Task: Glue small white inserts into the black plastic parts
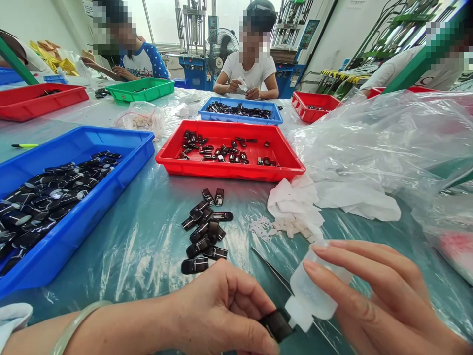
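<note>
My left hand (225, 310) pinches a small dark plastic piece (278, 324) between thumb and fingers at the bottom of the view. In my right hand (380, 291) is a translucent squeeze bottle (314, 286), tipped downward so that its nozzle meets or nearly meets the edge of the dark piece. Behind the bottle, tweezers (271, 268) lie on the table, partly hidden. A loose pile of black plastic pieces (205, 229) lies just beyond my left hand. Small white bits (262, 227) are scattered beside a crumpled white cloth (295, 202).
A blue tray (136, 158) of black parts stands at left, a red tray (229, 170) ahead, and another blue tray (240, 118) behind it. Clear plastic sheeting (380, 138) heaps up at right. Across the table, a person (249, 69) holds a white bottle; others sit nearby.
</note>
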`<state>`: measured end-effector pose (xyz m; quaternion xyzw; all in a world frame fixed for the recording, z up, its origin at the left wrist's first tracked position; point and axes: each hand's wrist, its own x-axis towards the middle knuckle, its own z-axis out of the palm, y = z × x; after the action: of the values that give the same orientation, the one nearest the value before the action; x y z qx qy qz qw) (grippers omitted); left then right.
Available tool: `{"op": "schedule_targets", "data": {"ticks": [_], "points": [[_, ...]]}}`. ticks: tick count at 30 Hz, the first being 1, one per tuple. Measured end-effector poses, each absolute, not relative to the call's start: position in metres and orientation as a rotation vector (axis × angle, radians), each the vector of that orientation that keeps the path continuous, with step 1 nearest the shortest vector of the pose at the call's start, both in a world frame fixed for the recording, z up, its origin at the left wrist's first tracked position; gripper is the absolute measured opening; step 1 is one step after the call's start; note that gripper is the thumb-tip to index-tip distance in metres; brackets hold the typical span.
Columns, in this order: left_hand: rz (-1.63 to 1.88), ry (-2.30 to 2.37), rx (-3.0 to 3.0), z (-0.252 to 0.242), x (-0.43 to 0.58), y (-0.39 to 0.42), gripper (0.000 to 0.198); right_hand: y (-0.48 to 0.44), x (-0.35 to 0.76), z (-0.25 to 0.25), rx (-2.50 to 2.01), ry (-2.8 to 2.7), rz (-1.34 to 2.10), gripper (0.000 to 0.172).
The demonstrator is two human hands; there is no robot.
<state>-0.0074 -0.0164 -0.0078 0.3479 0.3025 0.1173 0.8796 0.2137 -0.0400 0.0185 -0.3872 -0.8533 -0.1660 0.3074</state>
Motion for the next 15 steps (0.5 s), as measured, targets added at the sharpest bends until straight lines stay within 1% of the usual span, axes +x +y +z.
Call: {"op": "schedule_targets", "data": {"ticks": [7,15], "points": [[0.221,0.644,0.739,-0.0037,-0.0064,-0.0161,0.020,-0.0387,0.2181,0.0146,-0.984,-2.316,-0.425,0.034],[0.207,0.656,0.748,-0.0055,-0.0061,-0.0158,0.021,-0.0457,0.2207,0.0122,-0.987,-2.269,-0.464,0.033]]}}
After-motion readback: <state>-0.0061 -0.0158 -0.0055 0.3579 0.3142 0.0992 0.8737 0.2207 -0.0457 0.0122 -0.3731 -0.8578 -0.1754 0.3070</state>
